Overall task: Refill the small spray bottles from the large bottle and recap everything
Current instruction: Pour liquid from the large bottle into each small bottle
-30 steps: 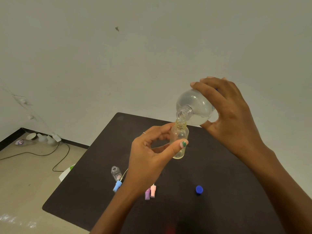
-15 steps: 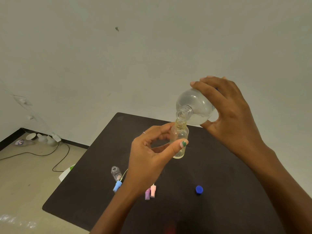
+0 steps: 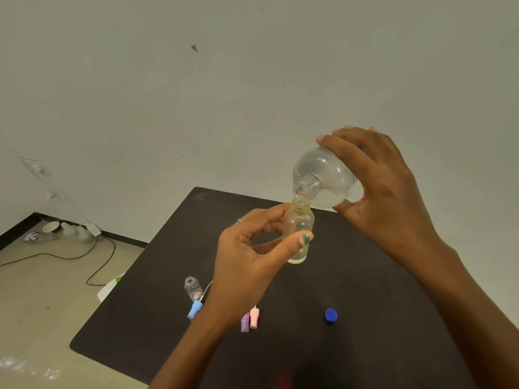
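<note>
Small spray bottle (image 3: 298, 231) stays upright, pinched by left hand (image 3: 247, 265). Right hand (image 3: 384, 189) grips the tilted large bottle (image 3: 323, 178), mouths touching.

Large bottle (image 3: 325, 178) mouth over small bottle (image 3: 298, 231); cap (image 3: 331, 315) on table (image 3: 365, 346)

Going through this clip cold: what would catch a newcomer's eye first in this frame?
The pour in mid-air at centre right: the right hand tips the large clear bottle neck-down onto the mouth of a small bottle, which the left hand holds upright above the dark table. Next, the bright loose pieces on the table nearer the camera: a blue cap, pink and purple spray tops, and a light-blue spray top beside an open small bottle.
</note>
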